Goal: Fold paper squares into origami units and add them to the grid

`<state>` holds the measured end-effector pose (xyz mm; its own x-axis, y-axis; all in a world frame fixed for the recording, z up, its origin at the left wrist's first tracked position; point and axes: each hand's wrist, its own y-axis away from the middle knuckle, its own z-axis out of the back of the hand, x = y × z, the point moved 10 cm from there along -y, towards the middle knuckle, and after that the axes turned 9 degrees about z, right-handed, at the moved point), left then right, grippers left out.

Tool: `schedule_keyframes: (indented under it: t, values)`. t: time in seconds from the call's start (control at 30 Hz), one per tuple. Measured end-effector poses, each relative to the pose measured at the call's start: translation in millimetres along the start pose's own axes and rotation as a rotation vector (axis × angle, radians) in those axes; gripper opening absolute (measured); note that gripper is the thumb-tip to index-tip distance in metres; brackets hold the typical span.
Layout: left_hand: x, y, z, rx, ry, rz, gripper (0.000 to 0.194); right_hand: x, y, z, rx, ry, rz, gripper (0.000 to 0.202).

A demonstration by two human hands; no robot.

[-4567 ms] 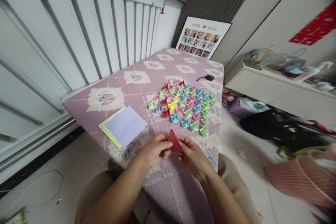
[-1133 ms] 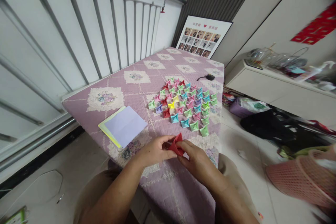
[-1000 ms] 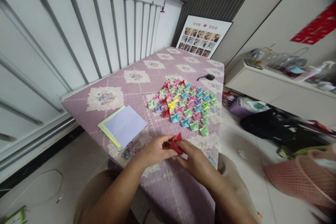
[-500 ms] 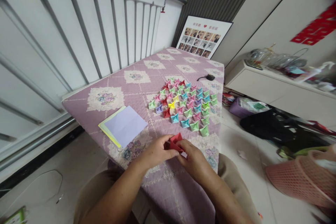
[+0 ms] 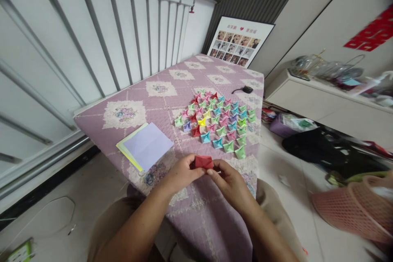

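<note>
Between my hands is a small piece of folded red origami paper (image 5: 203, 162), now a compact rectangle with creases across its face. My left hand (image 5: 184, 174) pinches its left side, thumb along the lower edge. My right hand (image 5: 227, 178) grips the right side between thumb and fingers; some fingertips are hidden behind the paper. Just beyond, several rows of small folded paper pieces (image 5: 221, 132) in green, blue, pink, red and yellow stand on the cloth. Left of my hands lies a stack of square paper sheets (image 5: 147, 145), lilac on top with yellow and green edges showing.
A purple floral cloth (image 5: 123, 94) covers the table. A small black object with a strap (image 5: 246, 89) lies near its far right. A white railing (image 5: 92, 28) borders the left. A pink basket (image 5: 344, 208) stands right on the floor, below a cluttered shelf (image 5: 325, 90).
The red paper has gone from an open, pointed shape to a flattened rectangle facing me. My right fingers have moved from inside it to its right edge.
</note>
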<state>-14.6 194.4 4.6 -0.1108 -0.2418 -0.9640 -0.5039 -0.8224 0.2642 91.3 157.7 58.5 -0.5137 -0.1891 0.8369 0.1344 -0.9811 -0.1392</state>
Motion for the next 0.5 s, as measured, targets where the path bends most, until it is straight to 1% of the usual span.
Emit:
schedule_keyframes:
  t: [0.07,0.2,0.27,0.37,0.43,0.5]
  values:
    - [1,-1,-1.6,0.006,0.004,-0.005,0.034,-8,-2,2,-0.061,-0.049,-0.029,0.025]
    - [3,-1,0.1,-0.015,-0.016,-0.005,0.029,-26,-3,5,-0.164,-0.126,-0.111,0.031]
    - [5,-1,-2.7,0.033,0.031,0.027,0.028,-31,-2,8,-0.220,-0.151,-0.123,0.031]
    - [6,1,-9.4,0.136,0.154,0.085,0.034,-33,-1,13,-0.281,-0.173,-0.124,0.033]
    - [6,2,-10.5,0.156,0.187,0.107,0.034,-34,-1,14,-0.293,-0.189,-0.128,0.034]
    - [7,2,-10.4,0.150,0.176,0.125,0.029,-33,-2,14,-0.302,-0.221,-0.129,0.034]
